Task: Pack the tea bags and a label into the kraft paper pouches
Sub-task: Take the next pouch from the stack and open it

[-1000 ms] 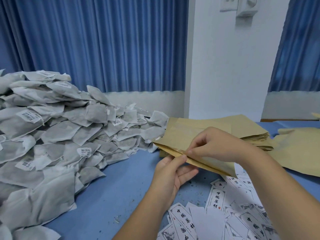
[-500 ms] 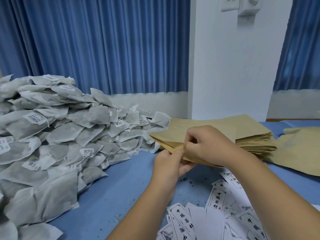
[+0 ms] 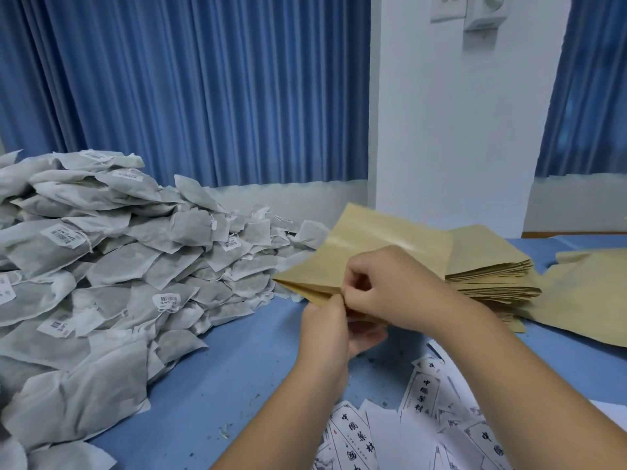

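The pouch [image 3: 369, 242] is pinched at its near edge between the fingers [image 3: 359, 282] of both hands, just above the tabletop [image 3: 237, 368]. The left hand [image 3: 327, 334] grips that edge from below, and the right hand [image 3: 397, 286] curls tight on it from above. From the fingers the pouch slopes up and away toward the wall [image 3: 458, 130], with tea bags [image 3: 118, 266] left of them and labels [image 3: 422, 395] nearer.

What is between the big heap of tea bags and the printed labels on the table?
Mostly bare blue tabletop dotted with small crumbs, seen in the head view. The left forearm reaches across above it.
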The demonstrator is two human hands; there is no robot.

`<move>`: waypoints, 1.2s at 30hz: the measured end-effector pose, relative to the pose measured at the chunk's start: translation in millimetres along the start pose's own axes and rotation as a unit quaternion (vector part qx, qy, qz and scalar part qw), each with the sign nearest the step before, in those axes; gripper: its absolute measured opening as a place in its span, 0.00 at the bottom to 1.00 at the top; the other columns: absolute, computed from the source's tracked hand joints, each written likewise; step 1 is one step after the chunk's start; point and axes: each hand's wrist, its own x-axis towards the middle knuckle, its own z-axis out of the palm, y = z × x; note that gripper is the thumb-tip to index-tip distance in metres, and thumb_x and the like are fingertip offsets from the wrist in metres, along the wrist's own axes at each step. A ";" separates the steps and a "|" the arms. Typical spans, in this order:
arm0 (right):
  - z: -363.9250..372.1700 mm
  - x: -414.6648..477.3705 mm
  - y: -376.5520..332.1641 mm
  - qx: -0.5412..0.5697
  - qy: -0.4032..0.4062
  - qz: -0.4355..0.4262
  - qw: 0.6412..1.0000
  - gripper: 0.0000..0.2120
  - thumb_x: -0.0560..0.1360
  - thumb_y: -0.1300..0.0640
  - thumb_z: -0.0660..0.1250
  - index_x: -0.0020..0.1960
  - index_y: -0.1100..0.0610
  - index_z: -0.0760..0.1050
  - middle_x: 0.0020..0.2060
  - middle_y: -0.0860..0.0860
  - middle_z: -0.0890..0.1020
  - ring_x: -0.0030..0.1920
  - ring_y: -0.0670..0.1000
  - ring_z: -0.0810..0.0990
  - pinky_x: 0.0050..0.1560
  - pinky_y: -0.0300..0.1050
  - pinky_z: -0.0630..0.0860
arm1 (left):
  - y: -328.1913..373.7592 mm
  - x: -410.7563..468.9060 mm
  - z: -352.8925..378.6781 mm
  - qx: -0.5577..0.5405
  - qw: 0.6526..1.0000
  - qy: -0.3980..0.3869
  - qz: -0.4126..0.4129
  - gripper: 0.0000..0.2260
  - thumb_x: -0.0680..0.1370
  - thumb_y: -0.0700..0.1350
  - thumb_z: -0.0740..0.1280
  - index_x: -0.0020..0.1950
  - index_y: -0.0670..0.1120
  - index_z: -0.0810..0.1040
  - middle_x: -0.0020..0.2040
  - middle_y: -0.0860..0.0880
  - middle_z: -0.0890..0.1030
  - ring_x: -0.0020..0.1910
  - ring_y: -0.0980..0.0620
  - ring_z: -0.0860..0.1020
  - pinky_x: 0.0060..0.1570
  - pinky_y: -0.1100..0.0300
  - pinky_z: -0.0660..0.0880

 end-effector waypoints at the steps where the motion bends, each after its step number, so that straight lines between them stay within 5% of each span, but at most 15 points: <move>1: 2.3 0.6 -5.0 -0.039 -0.008 -0.017 0.999 0.03 0.69 0.56 0.66 0.38 0.53 0.78 0.36 0.46 0.80 0.40 0.47 0.77 0.42 0.46 0.76 | 1.5 -0.4 -0.3 0.012 1.000 0.011 -0.006 0.11 0.76 0.33 0.59 0.51 0.37 0.80 0.37 0.40 0.84 0.35 0.45 0.84 0.32 0.56 0.79; 4: 11.2 0.8 -14.8 -0.119 -0.013 -0.037 0.992 0.07 0.70 0.54 0.64 0.48 0.49 0.76 0.46 0.44 0.78 0.48 0.49 0.76 0.45 0.46 0.74 | 8.5 0.0 -5.5 0.041 0.999 0.035 0.004 0.13 0.74 0.30 0.57 0.49 0.38 0.80 0.34 0.42 0.83 0.33 0.46 0.82 0.30 0.55 0.78; 7: 19.0 -0.6 -21.1 -0.164 -0.040 -0.013 0.986 0.12 0.73 0.50 0.61 0.55 0.49 0.74 0.50 0.47 0.75 0.50 0.53 0.76 0.41 0.45 0.72 | 15.8 1.5 -11.2 0.060 0.995 0.072 0.033 0.12 0.73 0.31 0.54 0.40 0.41 0.74 0.23 0.49 0.75 0.21 0.54 0.74 0.23 0.61 0.74; 9: 21.8 -0.1 -24.1 -0.179 -0.020 -0.007 0.984 0.07 0.73 0.52 0.59 0.46 0.51 0.75 0.45 0.49 0.76 0.45 0.56 0.76 0.35 0.43 0.66 | 20.5 2.4 -14.9 0.067 0.991 0.105 0.050 0.09 0.74 0.33 0.55 0.44 0.41 0.75 0.25 0.48 0.75 0.21 0.54 0.73 0.23 0.62 0.73; 11: 25.7 1.0 -26.8 -0.200 -0.018 -0.014 0.980 0.10 0.74 0.55 0.58 0.34 0.53 0.65 0.39 0.50 0.72 0.40 0.57 0.72 0.30 0.44 0.59 | 23.8 4.9 -19.5 0.093 0.985 0.127 0.068 0.07 0.74 0.36 0.58 0.47 0.42 0.74 0.28 0.46 0.75 0.22 0.52 0.71 0.22 0.65 0.69; 14: 29.6 1.3 -31.3 -0.207 -0.011 -0.016 0.978 0.13 0.74 0.57 0.58 0.33 0.52 0.59 0.36 0.50 0.67 0.37 0.56 0.68 0.29 0.45 0.57 | 28.0 9.2 -24.5 0.177 0.973 0.125 0.082 0.04 0.74 0.37 0.60 0.43 0.44 0.72 0.29 0.45 0.73 0.21 0.51 0.67 0.21 0.66 0.63; 20: 2.2 3.6 -15.4 -0.147 0.136 0.087 0.976 0.08 0.70 0.58 0.61 0.32 0.57 0.69 0.30 0.51 0.72 0.37 0.59 0.73 0.30 0.45 0.63 | 24.5 7.3 -30.7 0.202 0.972 0.104 -0.065 0.05 0.75 0.36 0.60 0.41 0.44 0.71 0.28 0.47 0.73 0.17 0.53 0.68 0.21 0.68 0.64; 24: -7.7 2.5 -11.8 -0.113 0.179 0.119 0.970 0.09 0.70 0.59 0.63 0.43 0.56 0.82 0.39 0.53 0.82 0.42 0.57 0.78 0.40 0.46 0.77 | 26.0 2.0 -29.9 0.140 0.978 0.064 -0.142 0.03 0.78 0.38 0.61 0.46 0.40 0.73 0.29 0.45 0.75 0.17 0.54 0.71 0.20 0.68 0.68; 26: -8.2 2.6 -11.7 -0.111 0.165 0.110 0.974 0.08 0.70 0.59 0.63 0.42 0.55 0.81 0.39 0.53 0.81 0.42 0.57 0.78 0.40 0.46 0.77 | 28.4 1.5 -27.3 0.148 0.980 0.066 -0.112 0.02 0.77 0.36 0.61 0.46 0.42 0.72 0.31 0.45 0.76 0.19 0.53 0.73 0.20 0.67 0.69; 30: -3.0 3.5 -20.0 -0.146 0.071 0.033 0.986 0.06 0.69 0.58 0.60 0.37 0.55 0.75 0.35 0.50 0.76 0.40 0.55 0.75 0.35 0.45 0.71 | 38.4 7.3 -27.4 0.206 0.976 0.075 0.009 0.17 0.70 0.32 0.61 0.54 0.47 0.75 0.35 0.48 0.78 0.29 0.53 0.77 0.28 0.62 0.76; 36: 11.1 1.7 -37.2 -0.145 0.048 -0.050 0.987 0.08 0.72 0.56 0.57 0.40 0.54 0.74 0.36 0.48 0.72 0.42 0.55 0.76 0.38 0.47 0.71 | 54.3 13.2 -37.2 0.109 0.987 0.118 0.014 0.14 0.72 0.36 0.58 0.53 0.45 0.79 0.37 0.45 0.84 0.33 0.48 0.81 0.31 0.56 0.79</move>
